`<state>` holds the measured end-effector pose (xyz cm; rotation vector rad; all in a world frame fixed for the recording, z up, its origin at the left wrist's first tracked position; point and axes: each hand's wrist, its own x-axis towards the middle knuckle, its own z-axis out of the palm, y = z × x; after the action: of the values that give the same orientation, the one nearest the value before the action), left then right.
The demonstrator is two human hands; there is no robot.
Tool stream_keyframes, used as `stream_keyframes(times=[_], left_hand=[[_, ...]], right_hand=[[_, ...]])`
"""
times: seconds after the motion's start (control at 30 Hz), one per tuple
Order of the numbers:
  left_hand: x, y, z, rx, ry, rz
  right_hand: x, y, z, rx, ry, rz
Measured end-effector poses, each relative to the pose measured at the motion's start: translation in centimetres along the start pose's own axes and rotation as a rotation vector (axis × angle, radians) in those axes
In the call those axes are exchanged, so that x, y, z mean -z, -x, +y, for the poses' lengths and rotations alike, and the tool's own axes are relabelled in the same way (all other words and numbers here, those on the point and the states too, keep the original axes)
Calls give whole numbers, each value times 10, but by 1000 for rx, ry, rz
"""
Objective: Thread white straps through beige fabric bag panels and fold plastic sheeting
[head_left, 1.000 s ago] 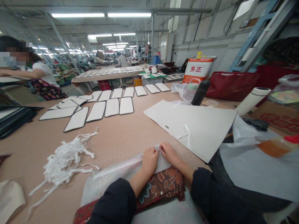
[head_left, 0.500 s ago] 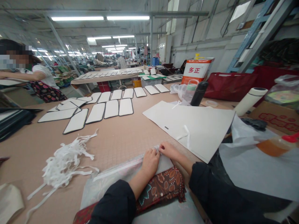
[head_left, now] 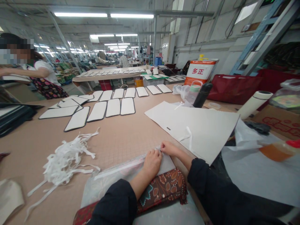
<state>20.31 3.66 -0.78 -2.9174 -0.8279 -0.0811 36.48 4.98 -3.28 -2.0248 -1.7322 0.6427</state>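
A clear plastic bag (head_left: pixel 93 187) lies at the table's front edge, with a white strip (head_left: pixel 120 166) running along its far edge. My left hand (head_left: pixel 152 162) is closed on the bag's far right corner, fingers curled. Touching it on the right, my right hand (head_left: pixel 169 148) pinches at the same corner; the exact bit between its fingertips is too small to make out. Under my left forearm lies a folded brown patterned cloth (head_left: pixel 164 189) with leaf motifs, its fringed end to the right. Whether the cloth is inside the bag I cannot tell.
A heap of white strips (head_left: pixel 63 162) lies to the left. Several white dark-edged panels (head_left: pixel 96 111) stretch across the back. At right are a large pale sheet (head_left: pixel 199 128), a black bottle (head_left: pixel 202 95), a white flask (head_left: pixel 255 104) and a red-capped container (head_left: pixel 276 151). A co-worker (head_left: pixel 44 73) stands far left.
The view has shifted slightly. Both hands stay at the bag's corner, with only a small movement of the fingers. The co-worker's arms have moved a little.
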Motion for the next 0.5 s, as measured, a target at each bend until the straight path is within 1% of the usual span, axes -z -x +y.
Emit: stream_keyframes(times=[0.13,0.23,0.37,0.43,0.5], left_hand=[[0,1,-1,10,31,3],[-1,1,-1,48,58,21],[-4,0,-3,128,103,45],[-8,0,-6,167,128,54],[-11,1,-11,199,150,55]], right_hand=[[-1,-3,2,-2,-15,9],[-1,2,1,12,-22,61],[-5,24,-7,87,-38,164],[-8,37,-9,146,-43,178],[-10,46,-10,193,-42,163]])
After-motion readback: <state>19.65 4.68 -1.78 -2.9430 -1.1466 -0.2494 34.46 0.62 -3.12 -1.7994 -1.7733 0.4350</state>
